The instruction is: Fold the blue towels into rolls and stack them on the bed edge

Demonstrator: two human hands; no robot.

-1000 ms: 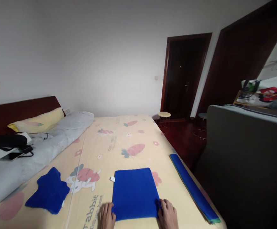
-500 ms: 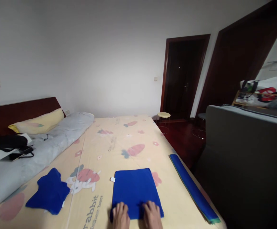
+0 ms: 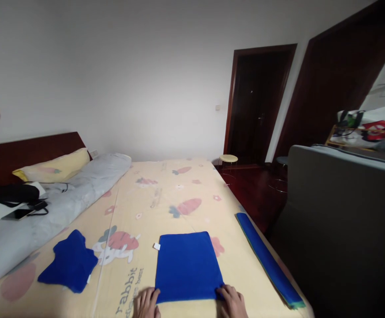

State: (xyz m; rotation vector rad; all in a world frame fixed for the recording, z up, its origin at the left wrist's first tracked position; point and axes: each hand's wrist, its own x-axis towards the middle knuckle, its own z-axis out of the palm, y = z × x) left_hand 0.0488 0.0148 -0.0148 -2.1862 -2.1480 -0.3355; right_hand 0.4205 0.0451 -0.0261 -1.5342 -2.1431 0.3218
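Observation:
A blue square cloth (image 3: 190,267) lies flat on the bed in front of me, a small white tag standing out at its far left corner. At its near left corner, my left hand (image 3: 148,303) has curled fingers closed on the edge. My right hand (image 3: 232,301) pinches the near right corner in the same way. Off to the left lies a blue star-shaped cloth (image 3: 70,263), flat and apart from both hands. A long blue folded strip (image 3: 268,260) with green edging runs along the bed's right side.
The bed (image 3: 159,198) has a yellow printed sheet. A grey rolled quilt (image 3: 63,212), a yellow pillow (image 3: 56,167) and a phone (image 3: 23,214) are at the left. Beyond the right edge stand a round stool (image 3: 228,158) and a large grey panel (image 3: 338,229).
Both hands have moved apart, from on top of the square cloth's near part outward to its two near corners. The cloth itself stays in about the same place.

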